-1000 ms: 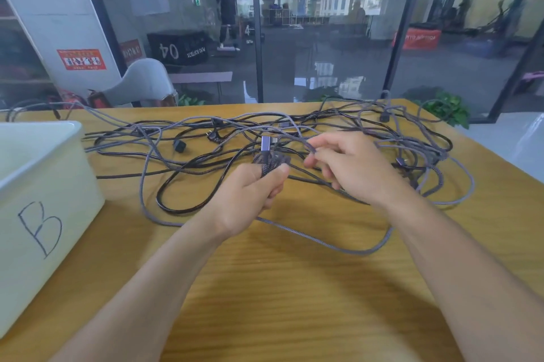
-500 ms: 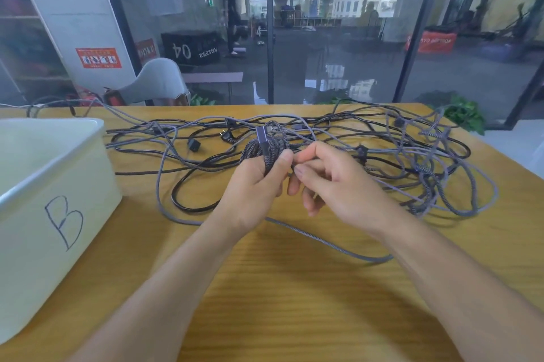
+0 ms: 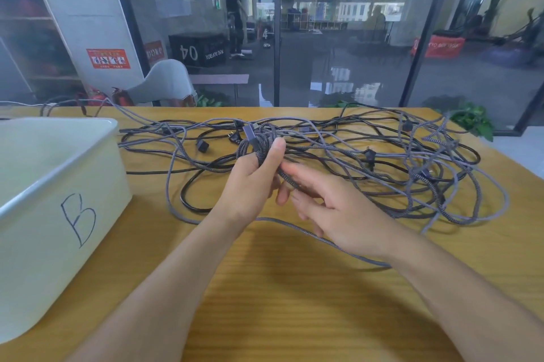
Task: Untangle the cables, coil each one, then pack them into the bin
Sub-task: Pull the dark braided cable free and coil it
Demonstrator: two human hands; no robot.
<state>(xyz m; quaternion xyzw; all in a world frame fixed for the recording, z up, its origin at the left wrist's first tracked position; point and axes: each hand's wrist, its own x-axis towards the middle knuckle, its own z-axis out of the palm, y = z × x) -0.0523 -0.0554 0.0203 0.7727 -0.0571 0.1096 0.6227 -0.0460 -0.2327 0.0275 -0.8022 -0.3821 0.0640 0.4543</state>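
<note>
two hands raised: left hand (image 3: 253,182) grips coil (image 3: 259,143), right hand (image 3: 332,208) loose-fingered.

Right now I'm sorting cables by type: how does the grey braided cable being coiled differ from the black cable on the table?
The grey braided cable is woven, partly wound into a coil and gripped in the left hand; the black cable is smooth, glossy, uncoiled and lies loose on the table. Both run into the same tangle.
</note>
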